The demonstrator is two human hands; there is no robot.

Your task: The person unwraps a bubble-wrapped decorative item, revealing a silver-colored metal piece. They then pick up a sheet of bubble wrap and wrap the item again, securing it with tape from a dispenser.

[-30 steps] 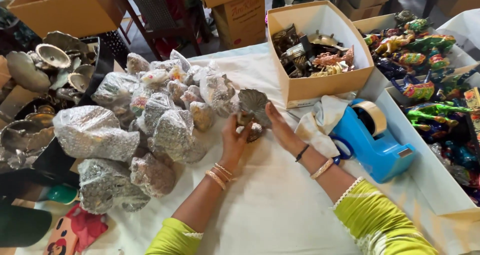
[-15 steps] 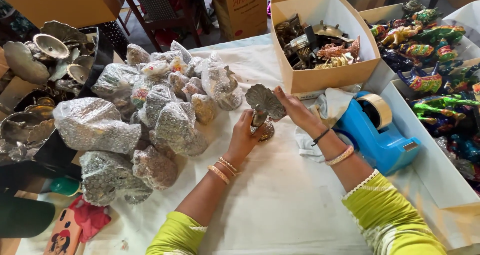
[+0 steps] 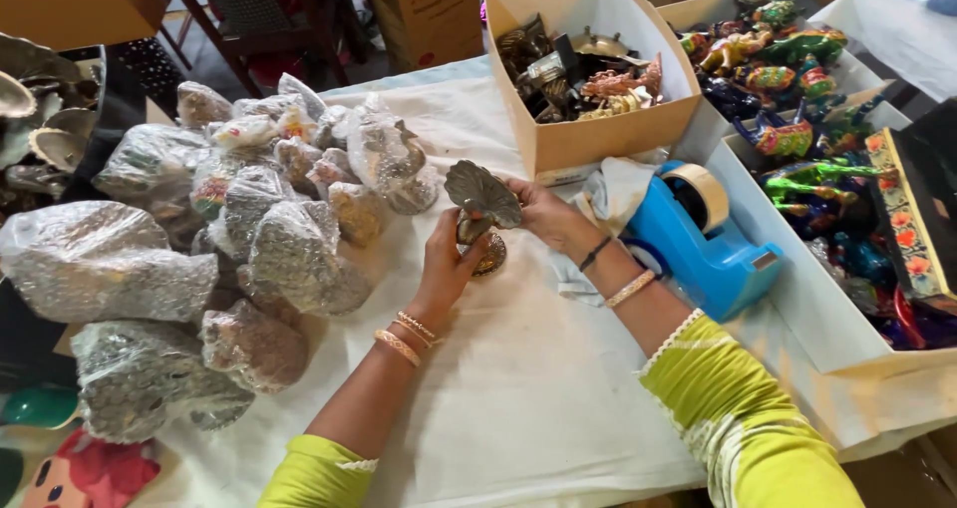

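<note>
The desk, covered in a white cloth, carries everything here. On its left half lies a heap of bubble-wrapped bundles; at the far side stands an open cardboard box of metal figures, and to the right a white tray of painted animals. A blue tape dispenser sits just right of the hands, with a pale cloth beside it.

At mid-desk stands the metal peacock figure, its fan-shaped tail up and its round base on the cloth. The left hand is closed around the stem and base from the near side. The right hand touches the tail's right edge with curled fingers, a light grip rather than a full clasp.

To handle it well, the weight is best carried low at the base, since the thin fan looks likely to bend. The right hand should only steady the edge, and the base should stay flat on the cloth while turning.
</note>
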